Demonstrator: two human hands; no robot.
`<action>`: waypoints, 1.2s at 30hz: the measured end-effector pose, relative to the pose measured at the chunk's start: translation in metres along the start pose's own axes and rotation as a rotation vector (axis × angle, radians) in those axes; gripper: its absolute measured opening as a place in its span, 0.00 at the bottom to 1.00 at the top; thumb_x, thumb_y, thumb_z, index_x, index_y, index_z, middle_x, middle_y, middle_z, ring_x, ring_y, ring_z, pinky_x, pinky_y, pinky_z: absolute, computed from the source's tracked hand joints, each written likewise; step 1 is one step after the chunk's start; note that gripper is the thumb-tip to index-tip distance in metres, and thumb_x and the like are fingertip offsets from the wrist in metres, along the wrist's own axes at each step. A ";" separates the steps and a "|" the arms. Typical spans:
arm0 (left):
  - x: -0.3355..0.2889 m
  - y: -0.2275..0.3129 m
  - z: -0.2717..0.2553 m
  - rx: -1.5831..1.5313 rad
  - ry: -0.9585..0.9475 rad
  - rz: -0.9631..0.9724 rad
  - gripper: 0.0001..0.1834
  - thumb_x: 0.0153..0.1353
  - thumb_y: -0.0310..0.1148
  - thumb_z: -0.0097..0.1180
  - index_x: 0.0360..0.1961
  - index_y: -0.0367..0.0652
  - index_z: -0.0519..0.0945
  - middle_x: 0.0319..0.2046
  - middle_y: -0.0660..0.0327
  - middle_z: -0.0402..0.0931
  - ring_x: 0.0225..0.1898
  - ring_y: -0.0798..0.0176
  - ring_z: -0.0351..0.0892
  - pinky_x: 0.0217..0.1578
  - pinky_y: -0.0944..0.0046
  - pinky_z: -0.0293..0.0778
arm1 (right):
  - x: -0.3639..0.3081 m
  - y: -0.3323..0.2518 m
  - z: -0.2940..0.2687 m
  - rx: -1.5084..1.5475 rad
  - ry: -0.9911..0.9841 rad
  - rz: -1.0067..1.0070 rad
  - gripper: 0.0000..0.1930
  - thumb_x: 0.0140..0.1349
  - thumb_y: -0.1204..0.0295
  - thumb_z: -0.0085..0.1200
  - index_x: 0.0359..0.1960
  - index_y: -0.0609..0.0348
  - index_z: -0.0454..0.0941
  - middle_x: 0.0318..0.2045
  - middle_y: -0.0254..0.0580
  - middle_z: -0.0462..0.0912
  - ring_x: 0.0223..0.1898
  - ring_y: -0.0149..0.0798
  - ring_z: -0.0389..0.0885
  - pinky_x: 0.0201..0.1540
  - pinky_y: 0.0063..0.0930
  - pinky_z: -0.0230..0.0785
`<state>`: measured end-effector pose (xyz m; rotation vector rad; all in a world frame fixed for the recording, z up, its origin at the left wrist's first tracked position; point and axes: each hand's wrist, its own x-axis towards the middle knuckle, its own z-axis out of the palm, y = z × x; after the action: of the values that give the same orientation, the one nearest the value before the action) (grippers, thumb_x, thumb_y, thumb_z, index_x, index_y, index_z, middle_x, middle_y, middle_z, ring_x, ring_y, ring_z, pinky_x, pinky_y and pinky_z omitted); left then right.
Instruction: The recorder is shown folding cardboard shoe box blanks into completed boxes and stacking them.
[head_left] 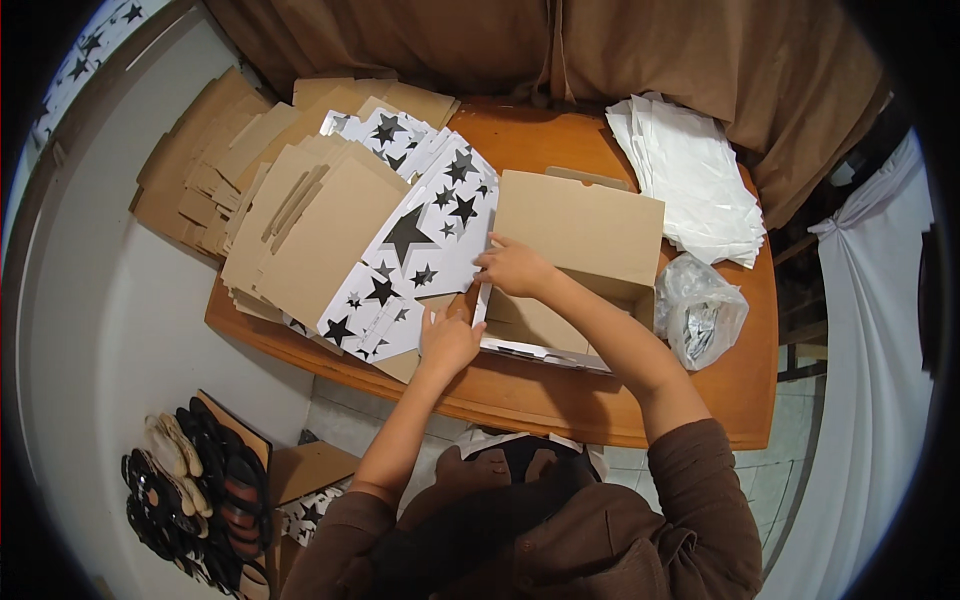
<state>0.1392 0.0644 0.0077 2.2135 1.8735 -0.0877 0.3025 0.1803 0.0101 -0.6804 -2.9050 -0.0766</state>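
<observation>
Had the cardboard box [540, 315] open on the wooden table [715, 405], directly in front of the body and just right of the star-printed sheets [445, 230]. Had the plain brown lid panel [580, 215] raised at the far side of the box, with a tab along the upper edge. Set the right hand [515, 268] at the left wall [482, 305] of the box, with the forearm across the open interior and the fingers bent over the wall's upper edge; could not confirm a closed pinch on the wall. Set the left hand [452, 342] at the near left corner of the box, palm down, with the thumb close against the corner and the fingers apart from the thumb; could not tell the grip, with the palm hidden. Had stacked brown cardboard blanks [330, 210] at the far left, partly over the star-printed sheets. Had the clear plastic bag [700, 310] just beside the right end of the box, and the stack of white paper [690, 180] beyond, near the brown curtain [680, 50].
</observation>
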 end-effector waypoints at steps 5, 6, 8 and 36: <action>-0.019 0.034 0.010 0.039 0.504 -0.054 0.24 0.62 0.44 0.47 0.55 0.41 0.72 0.58 0.51 0.66 0.61 0.47 0.61 0.62 0.40 0.47 | -0.093 0.003 -0.052 0.170 0.083 0.114 0.16 0.56 0.74 0.45 0.44 0.46 0.81 0.54 0.36 0.73 0.61 0.37 0.64 0.67 0.46 0.48; -0.023 0.053 0.004 0.012 0.493 0.039 0.24 0.62 0.44 0.48 0.55 0.41 0.72 0.58 0.51 0.66 0.60 0.48 0.62 0.61 0.39 0.49 | -0.121 0.007 -0.058 0.148 0.076 0.118 0.17 0.55 0.74 0.46 0.45 0.45 0.81 0.55 0.35 0.73 0.61 0.38 0.65 0.67 0.50 0.47; -0.033 0.091 -0.004 -0.127 0.480 0.204 0.22 0.60 0.42 0.50 0.52 0.41 0.73 0.53 0.53 0.70 0.56 0.51 0.66 0.58 0.41 0.54 | -0.171 0.009 -0.069 0.134 0.066 0.118 0.17 0.54 0.73 0.48 0.45 0.45 0.80 0.56 0.35 0.72 0.61 0.38 0.65 0.66 0.54 0.46; -0.059 0.298 0.062 -0.086 0.679 -0.049 0.14 0.49 0.32 0.59 0.37 0.39 0.74 0.36 0.59 0.72 0.41 0.57 0.69 0.49 0.54 0.59 | -0.255 0.072 -0.057 -0.120 -0.012 -0.314 0.07 0.55 0.71 0.47 0.33 0.45 0.77 0.26 0.27 0.74 0.41 0.30 0.76 0.69 0.49 0.43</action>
<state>0.4272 -0.0511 0.0017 2.3106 2.1807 0.8156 0.5680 0.1290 0.0258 -0.2346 -3.0110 -0.2852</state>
